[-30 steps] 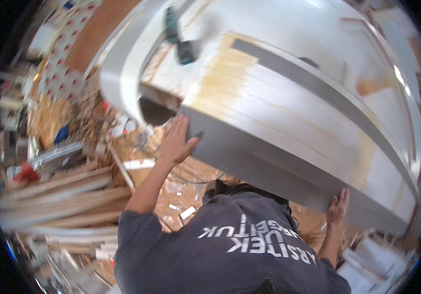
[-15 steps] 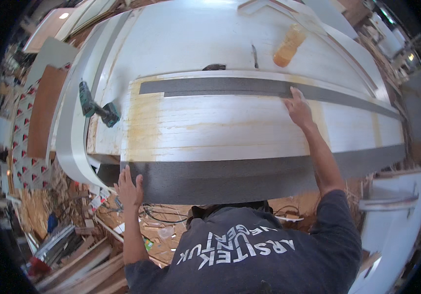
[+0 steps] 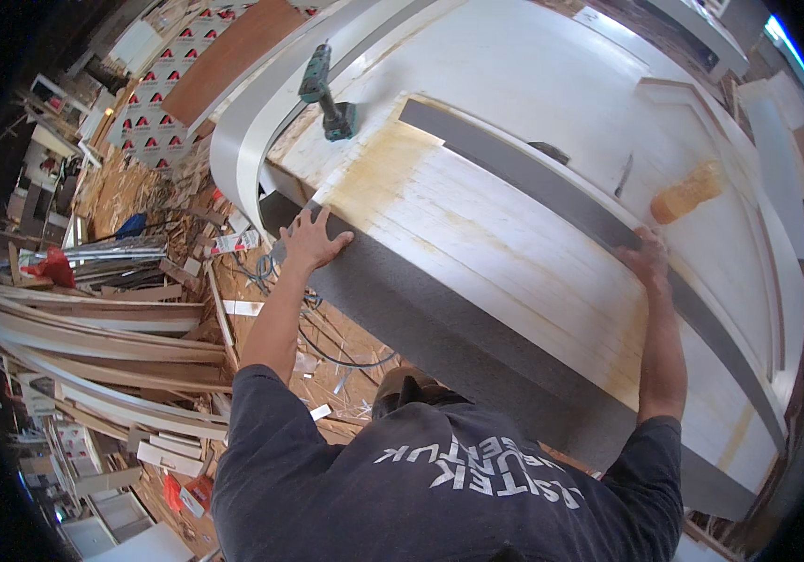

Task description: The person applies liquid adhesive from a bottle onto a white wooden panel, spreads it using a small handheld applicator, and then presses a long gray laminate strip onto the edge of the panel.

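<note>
A long panel with a whitish face, yellowish glue-like stains and dark grey strips along both long sides lies in front of me. My left hand rests with spread fingers on its near left corner, at the end of the wide grey strip. Farther right, my right hand touches the narrow grey strip on the far side, its fingers slightly bent. Neither hand holds a loose thing. A green and black cordless drill lies beyond the panel's left end.
An amber-coloured bottle lies on the large white board beyond the panel. Near it are a thin dark tool and a small dark object. Curved wood strips are stacked at left. A cable crosses the littered floor.
My view has turned left, so the panel now slants down to the right. My left hand has come further onto the panel's corner. My right hand stays at the far strip, fingers more bent.
</note>
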Demonstrator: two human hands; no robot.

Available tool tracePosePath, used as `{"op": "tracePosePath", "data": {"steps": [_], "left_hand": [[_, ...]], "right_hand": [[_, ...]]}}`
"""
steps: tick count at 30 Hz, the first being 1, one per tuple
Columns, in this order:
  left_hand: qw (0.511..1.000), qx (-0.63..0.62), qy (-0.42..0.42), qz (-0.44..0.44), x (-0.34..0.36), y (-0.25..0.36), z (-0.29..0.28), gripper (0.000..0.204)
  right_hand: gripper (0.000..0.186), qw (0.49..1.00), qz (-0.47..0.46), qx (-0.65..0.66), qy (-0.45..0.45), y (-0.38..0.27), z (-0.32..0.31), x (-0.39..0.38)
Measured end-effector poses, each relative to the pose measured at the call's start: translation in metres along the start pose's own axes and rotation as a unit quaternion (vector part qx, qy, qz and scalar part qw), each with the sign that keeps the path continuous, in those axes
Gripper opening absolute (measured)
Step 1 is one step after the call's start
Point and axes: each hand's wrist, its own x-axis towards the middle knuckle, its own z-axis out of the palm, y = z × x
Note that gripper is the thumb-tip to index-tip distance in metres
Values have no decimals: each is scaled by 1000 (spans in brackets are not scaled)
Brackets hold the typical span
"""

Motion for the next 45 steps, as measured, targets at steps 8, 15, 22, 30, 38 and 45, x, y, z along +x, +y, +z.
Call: {"op": "tracePosePath", "data": {"steps": [8,15,22,30,38,45], "left_hand": [[997,-17,69,38,0,-10,27,99],[995,-11,87,53,2,-13,23,95],[995,-1,61,79,3,-18,14,95],[994,19,60,94,7,-20,15,96],[991,43,72,102,9,-17,19,95],[989,58,87,103,9,-16,22,93]], "right_hand": [[28,974,-32,212,-68,-69,-71,-52],[28,940,71,244,-226,-142,-30,-104],[28,942,70,283,-168,-144,-14,-138],[27,944,55,293,-141,-136,7,-154],[27,949,59,265,-162,-144,6,-156],[28,952,64,237,-182,-149,2,-162]]}}
